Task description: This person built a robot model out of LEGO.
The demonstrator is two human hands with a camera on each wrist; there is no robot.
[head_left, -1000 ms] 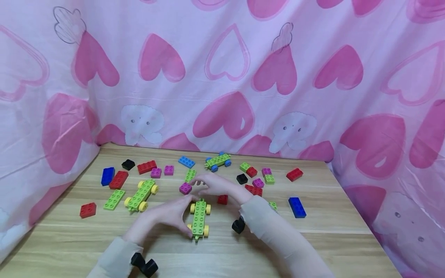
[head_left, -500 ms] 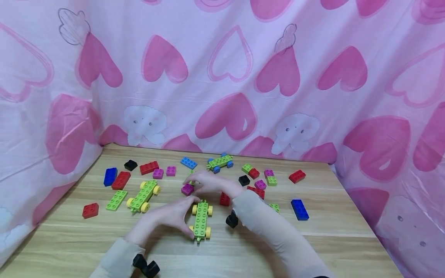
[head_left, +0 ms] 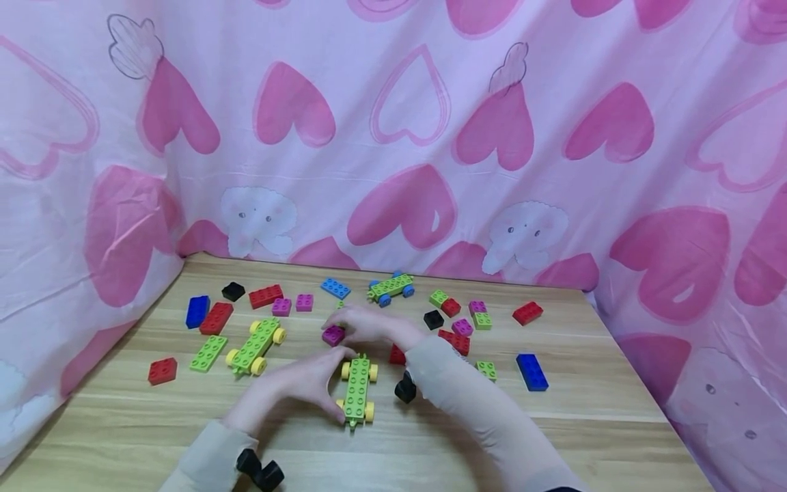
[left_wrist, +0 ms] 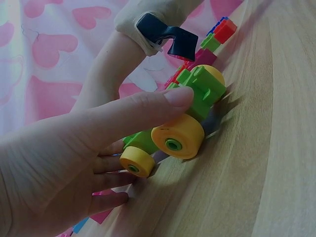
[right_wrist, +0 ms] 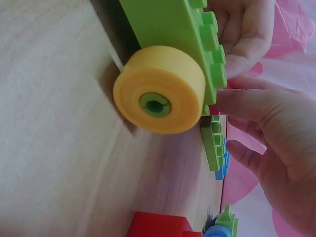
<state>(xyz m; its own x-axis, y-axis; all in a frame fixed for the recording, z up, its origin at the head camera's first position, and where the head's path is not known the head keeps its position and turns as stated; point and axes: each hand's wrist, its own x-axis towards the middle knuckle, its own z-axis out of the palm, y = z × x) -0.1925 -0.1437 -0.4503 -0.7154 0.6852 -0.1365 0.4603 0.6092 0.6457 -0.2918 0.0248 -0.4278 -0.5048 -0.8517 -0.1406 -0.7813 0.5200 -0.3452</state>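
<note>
In the head view, my left hand (head_left: 310,379) grips a green wheeled base (head_left: 356,389) with yellow wheels, standing on the table. The left wrist view shows the thumb across its near end, by a yellow wheel (left_wrist: 177,137), and the other fingers beyond the far end. My right hand (head_left: 369,324) reaches across just past the base and pinches a magenta brick (head_left: 333,335), which is on the table. In the right wrist view the wheeled base (right_wrist: 163,29) hides most of that brick. Behind the right hand, a green plate is mostly covered.
Another yellow-wheeled base (head_left: 255,347) stands to the left, and a blue-wheeled one (head_left: 391,287) at the back. Several loose bricks lie around, including a red brick (head_left: 162,371) at left and a dark blue brick (head_left: 531,372) at right. A heart-patterned curtain (head_left: 399,205) borders the table.
My right hand has moved slightly left and down, its fingers coming around the magenta brick and covering more of the green plate. My left hand stays on the wheeled base. The head view shifted a little.
</note>
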